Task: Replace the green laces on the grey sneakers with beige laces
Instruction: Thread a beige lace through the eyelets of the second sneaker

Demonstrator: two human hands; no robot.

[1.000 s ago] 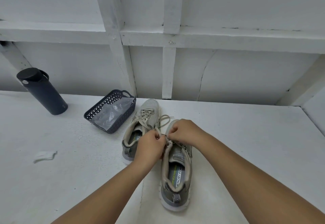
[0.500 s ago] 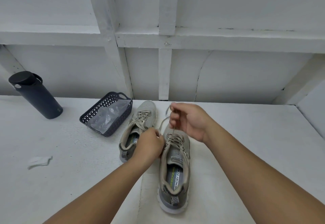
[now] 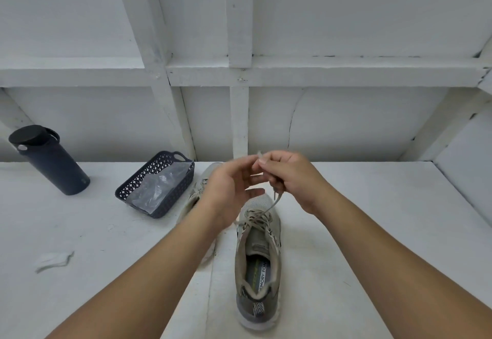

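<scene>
The right hand has lifted the beige lace high above the near sneaker, pinching its end; the left hand now has released, fingers apart, so tightening seems nearly finished.

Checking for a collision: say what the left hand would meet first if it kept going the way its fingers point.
Probably the right hand, which pinches the beige lace; the left hand reaches toward it, though depth is unclear.

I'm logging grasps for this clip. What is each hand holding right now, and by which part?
The right hand pinches the beige lace of the nearer sneaker near its free end. The left hand is open, holding nothing.
</scene>
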